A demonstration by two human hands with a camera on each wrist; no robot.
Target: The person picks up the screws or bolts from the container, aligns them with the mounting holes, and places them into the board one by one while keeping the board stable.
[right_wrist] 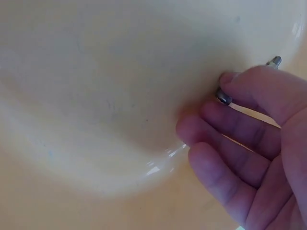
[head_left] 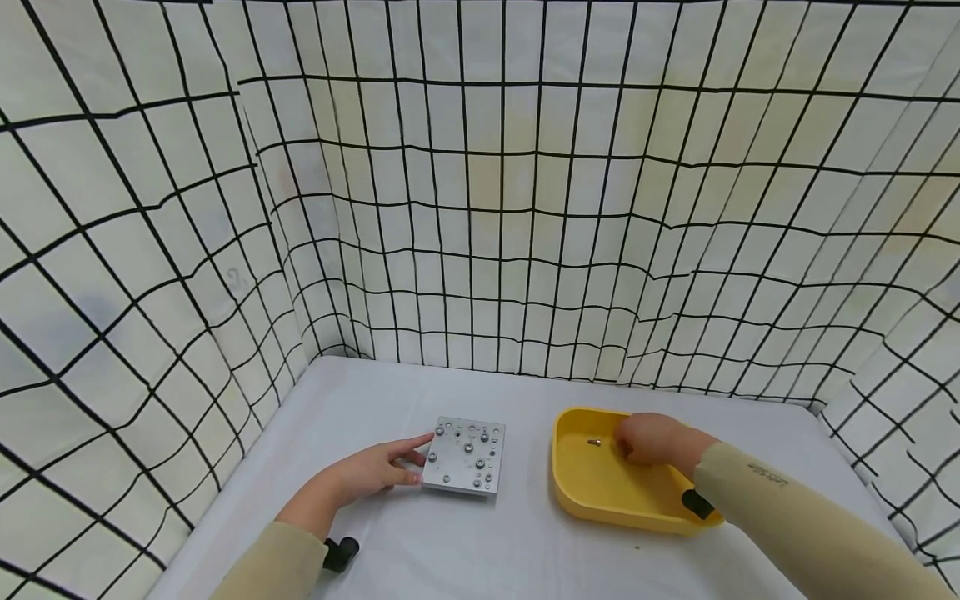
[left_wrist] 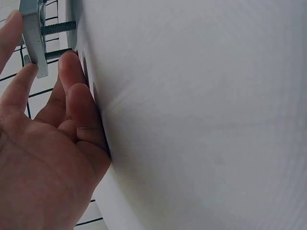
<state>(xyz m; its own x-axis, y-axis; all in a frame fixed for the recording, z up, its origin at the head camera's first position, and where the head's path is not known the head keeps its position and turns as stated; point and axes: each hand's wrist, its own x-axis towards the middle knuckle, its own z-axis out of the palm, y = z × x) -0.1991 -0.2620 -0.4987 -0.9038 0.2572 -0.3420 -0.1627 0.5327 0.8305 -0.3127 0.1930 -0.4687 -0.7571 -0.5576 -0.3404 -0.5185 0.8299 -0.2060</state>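
A square silver metal plate with several bolts and holes lies on the white table; threaded bolt shanks stick out beneath it in the left wrist view. My left hand touches the plate's left edge with an outstretched finger and thumb, its other fingers resting on the tabletop. Inside a yellow tray, my right hand pinches a small screw between thumb and forefinger. The screw's head shows at the thumb tip, and the hand covers the rest. Another small screw lies on the tray floor.
White walls with a black grid enclose the table at the back and sides. A small dark speck lies in front of the tray. Dark wrist devices sit at both cuffs.
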